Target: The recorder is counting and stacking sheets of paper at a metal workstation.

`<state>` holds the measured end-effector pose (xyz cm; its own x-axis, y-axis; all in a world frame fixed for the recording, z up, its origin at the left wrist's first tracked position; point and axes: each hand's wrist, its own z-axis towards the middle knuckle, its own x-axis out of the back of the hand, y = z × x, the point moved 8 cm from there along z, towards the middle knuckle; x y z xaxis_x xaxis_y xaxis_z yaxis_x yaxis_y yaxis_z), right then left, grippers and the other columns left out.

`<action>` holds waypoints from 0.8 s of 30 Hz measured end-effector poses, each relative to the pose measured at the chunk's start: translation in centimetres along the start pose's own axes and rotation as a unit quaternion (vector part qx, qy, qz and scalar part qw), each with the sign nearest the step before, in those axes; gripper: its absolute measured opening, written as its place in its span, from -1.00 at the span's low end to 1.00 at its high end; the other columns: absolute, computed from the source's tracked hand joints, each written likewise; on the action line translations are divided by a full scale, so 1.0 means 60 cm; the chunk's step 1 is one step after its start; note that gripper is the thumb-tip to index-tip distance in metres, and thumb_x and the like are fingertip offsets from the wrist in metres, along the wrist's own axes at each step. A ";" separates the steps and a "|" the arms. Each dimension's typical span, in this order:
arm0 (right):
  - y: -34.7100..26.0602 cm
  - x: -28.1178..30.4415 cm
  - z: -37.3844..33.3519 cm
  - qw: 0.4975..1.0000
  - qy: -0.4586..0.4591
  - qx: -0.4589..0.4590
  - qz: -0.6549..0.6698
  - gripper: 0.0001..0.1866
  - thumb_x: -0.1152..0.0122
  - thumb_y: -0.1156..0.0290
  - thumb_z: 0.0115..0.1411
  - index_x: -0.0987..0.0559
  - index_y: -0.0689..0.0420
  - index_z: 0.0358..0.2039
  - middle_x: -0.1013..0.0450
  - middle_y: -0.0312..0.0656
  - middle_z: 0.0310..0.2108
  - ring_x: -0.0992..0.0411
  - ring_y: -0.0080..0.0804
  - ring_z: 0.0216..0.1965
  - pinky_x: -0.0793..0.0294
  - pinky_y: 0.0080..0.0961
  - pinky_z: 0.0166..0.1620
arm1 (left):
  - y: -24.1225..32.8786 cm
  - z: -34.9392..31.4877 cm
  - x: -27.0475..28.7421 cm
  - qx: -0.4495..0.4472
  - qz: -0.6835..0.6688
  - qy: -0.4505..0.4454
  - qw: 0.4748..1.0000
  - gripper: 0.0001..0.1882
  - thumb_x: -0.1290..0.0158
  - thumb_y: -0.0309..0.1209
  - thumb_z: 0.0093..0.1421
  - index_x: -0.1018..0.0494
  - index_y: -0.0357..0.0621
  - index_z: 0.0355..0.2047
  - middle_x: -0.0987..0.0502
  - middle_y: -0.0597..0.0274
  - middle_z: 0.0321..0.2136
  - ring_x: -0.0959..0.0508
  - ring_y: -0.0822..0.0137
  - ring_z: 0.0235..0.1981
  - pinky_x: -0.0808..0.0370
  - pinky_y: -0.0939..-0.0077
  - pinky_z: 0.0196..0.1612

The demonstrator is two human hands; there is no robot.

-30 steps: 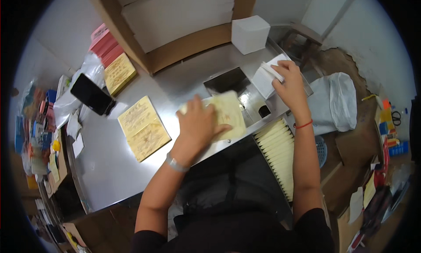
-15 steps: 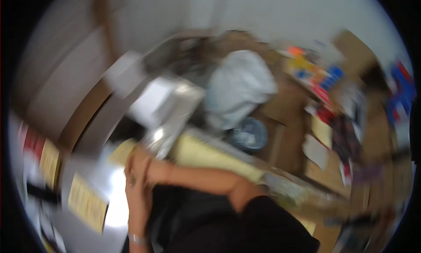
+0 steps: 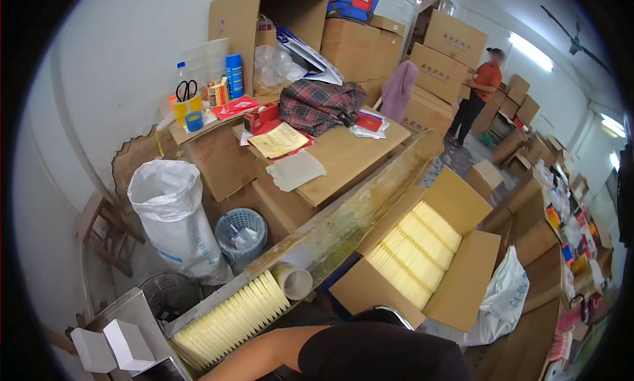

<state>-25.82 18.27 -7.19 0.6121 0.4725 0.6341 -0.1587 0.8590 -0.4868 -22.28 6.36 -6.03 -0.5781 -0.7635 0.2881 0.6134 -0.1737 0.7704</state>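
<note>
Neither of my hands shows; both lie outside the picture. My bare right forearm and black sleeve cross the lower edge, pointing to the lower left. Just beyond the forearm, a long row of pale yellow flat packets (image 3: 231,318) stands on edge in a narrow trough. A roll of clear tape (image 3: 293,282) sits at the row's right end. At the lower left are two small white boxes (image 3: 129,345) on a metal surface. To the right, an open cardboard carton (image 3: 459,308) holds several rows of similar pale yellow packets.
A tape-covered ledge (image 3: 356,209) runs diagonally beyond the trough. Behind it are a white woven sack (image 3: 175,212), a blue basket (image 3: 241,239) and a cardboard-topped table (image 3: 370,160) with a plaid cloth (image 3: 320,103). A person (image 3: 485,84) stands far off beside stacked cartons (image 3: 456,37).
The view has swung right, bringing the carton and the far room into sight. My hands, close together over the metal surface before, have left the picture.
</note>
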 end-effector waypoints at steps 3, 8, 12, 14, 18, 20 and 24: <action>0.022 0.028 -0.023 0.992 0.005 -0.031 -0.120 -0.61 -0.11 0.11 0.16 -0.53 0.19 -0.20 -0.48 -0.06 -0.33 -0.46 -0.06 -0.39 -0.46 -0.19 -0.31 | -0.007 -0.016 -0.031 0.005 0.009 -0.034 0.999 -0.29 -0.19 -0.23 0.16 -0.13 -0.19 0.23 -0.32 -0.11 0.03 -0.45 0.06 -0.07 -0.47 0.13 -0.06; -0.133 0.111 -0.073 0.965 0.251 0.036 -0.061 -0.80 -0.08 0.31 0.15 -0.54 0.15 -0.50 -0.43 -0.08 -0.40 -0.40 -0.10 -0.40 -0.44 -0.22 -0.29 | -0.053 -0.007 -0.014 0.032 0.053 -0.020 0.998 -0.27 -0.16 -0.13 0.16 -0.14 -0.16 0.25 -0.26 -0.14 0.10 -0.40 0.02 0.00 -0.42 0.05 -0.01; -0.108 0.056 -0.113 0.980 0.192 -0.007 0.045 -0.82 -0.12 0.38 0.12 -0.52 0.18 -0.56 -0.43 -0.07 -0.44 -0.40 -0.14 -0.40 -0.42 -0.24 -0.30 | -0.061 -0.017 -0.020 0.043 0.080 -0.030 0.995 -0.25 -0.13 -0.06 0.17 -0.14 -0.13 0.26 -0.21 -0.16 0.16 -0.36 -0.02 0.06 -0.38 -0.01 0.03; -0.102 0.044 -0.112 0.978 0.191 -0.034 0.081 -0.82 -0.13 0.40 0.11 -0.51 0.20 -0.58 -0.44 -0.05 -0.45 -0.41 -0.16 -0.39 -0.42 -0.24 -0.30 | -0.068 -0.019 -0.016 0.050 0.098 -0.035 0.993 -0.24 -0.12 -0.02 0.17 -0.15 -0.12 0.27 -0.19 -0.17 0.18 -0.34 -0.04 0.09 -0.35 -0.04 0.05; -0.095 0.028 -0.113 0.951 0.286 -0.042 0.107 -0.78 -0.13 0.38 0.10 -0.50 0.18 -0.63 -0.44 -0.06 -0.52 -0.42 -0.19 -0.45 -0.41 -0.24 -0.37 | -0.082 -0.014 0.006 0.070 0.135 -0.030 0.988 -0.21 -0.09 0.06 0.17 -0.15 -0.09 0.28 -0.15 -0.20 0.24 -0.30 -0.08 0.14 -0.31 -0.10 0.09; -0.095 0.016 -0.109 0.954 0.271 -0.049 0.120 -0.77 -0.13 0.37 0.10 -0.50 0.17 -0.65 -0.44 -0.07 -0.53 -0.42 -0.19 -0.47 -0.41 -0.25 -0.39 | -0.083 -0.012 0.015 0.077 0.153 -0.042 0.984 -0.19 -0.08 0.12 0.17 -0.15 -0.07 0.29 -0.12 -0.21 0.26 -0.27 -0.10 0.17 -0.28 -0.15 0.11; -0.061 0.006 -0.144 0.954 0.240 -0.107 0.143 -0.75 -0.14 0.34 0.10 -0.50 0.15 -0.67 -0.44 -0.08 -0.56 -0.42 -0.19 -0.52 -0.40 -0.25 -0.42 | -0.052 -0.033 -0.032 0.064 0.186 -0.070 0.978 -0.20 -0.05 0.13 0.18 -0.16 -0.06 0.29 -0.18 -0.23 0.20 -0.26 -0.15 0.16 -0.25 -0.13 0.15</action>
<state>-18.30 13.59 -10.35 0.8594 0.4935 0.1338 -0.2422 0.6233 -0.7435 -22.02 7.16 -10.10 -0.4014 -0.6646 0.6302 0.7279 0.1861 0.6599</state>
